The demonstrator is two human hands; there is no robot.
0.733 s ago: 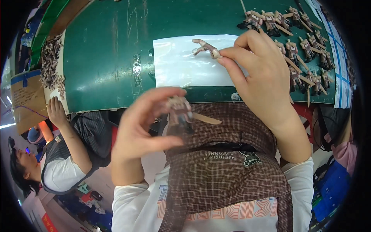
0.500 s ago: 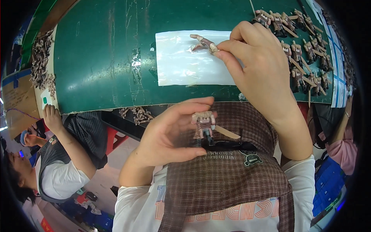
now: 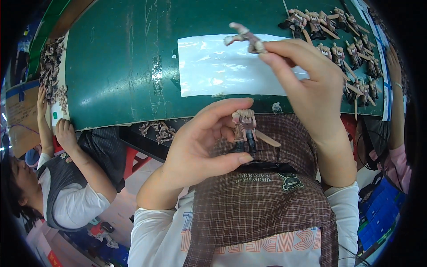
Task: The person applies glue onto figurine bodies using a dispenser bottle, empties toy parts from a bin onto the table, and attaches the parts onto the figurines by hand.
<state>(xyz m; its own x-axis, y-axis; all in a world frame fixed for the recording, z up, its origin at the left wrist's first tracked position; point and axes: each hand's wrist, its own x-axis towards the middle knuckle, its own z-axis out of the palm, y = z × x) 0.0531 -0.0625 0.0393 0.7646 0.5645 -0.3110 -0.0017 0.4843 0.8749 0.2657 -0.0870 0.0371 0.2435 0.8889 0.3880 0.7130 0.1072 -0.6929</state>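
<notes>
At the green table (image 3: 111, 66), the right hand (image 3: 318, 84) pinches above the white sheet (image 3: 222, 66) while the left hand (image 3: 191, 147) grips nearer the lap; a light, steady hold would serve best. Left of them, a dark tray (image 3: 146, 148) carries jumbled small parts (image 3: 158, 133). The left holds a brown figure (image 3: 244, 129), the right a smaller brown-and-tan piece (image 3: 251, 41).

Green table (image 3: 111, 66), white sheet (image 3: 200, 66), brown checks on the apron (image 3: 249, 204).
The lower little figure (image 3: 244, 127) is cream on top, brown in the middle and black at the feet, and its flat blade (image 3: 269, 139) is light tan; the upper little figure (image 3: 250, 41) is cream and pinky brown. The white shirt (image 3: 153, 240) has orange and blue letters. A co-worker's sleeve (image 3: 397, 167) is pink, and the boxes (image 3: 378, 211) are bright blue.
</notes>
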